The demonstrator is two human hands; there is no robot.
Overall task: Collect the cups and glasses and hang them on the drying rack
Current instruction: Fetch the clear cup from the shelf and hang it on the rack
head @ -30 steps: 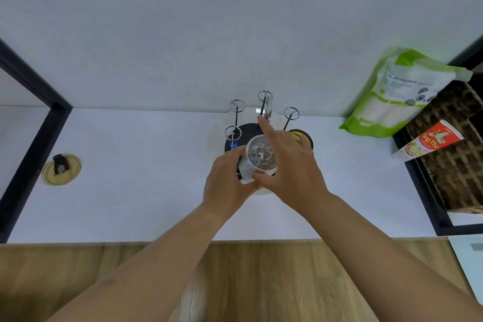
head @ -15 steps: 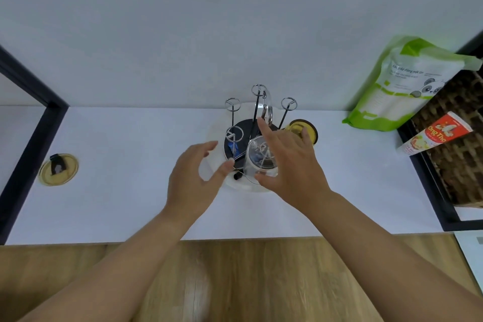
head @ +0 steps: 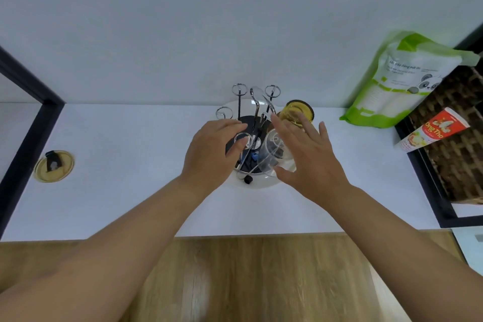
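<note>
The drying rack stands at the back middle of the white counter, with chrome prongs ending in rings over a round white base. A clear glass hangs mouth-down and tilted on a front-right prong. An amber glass sits on the rack's right side, partly behind my fingers. My right hand is beside the clear glass with fingers spread, thumb under its rim, not gripping. My left hand hovers over the rack's left side, its fingers loosely curved by a ring tip and holding nothing.
A green pouch leans on the wall at the right, beside a red-and-white tube and a wicker basket in a black frame. A yellow lid lies at the left. The counter's front edge runs above wooden flooring.
Both hands held the clear glass over the rack; now it hangs on a prong. My right hand has spread open, and my left let go, swung left and came back to the rack.
</note>
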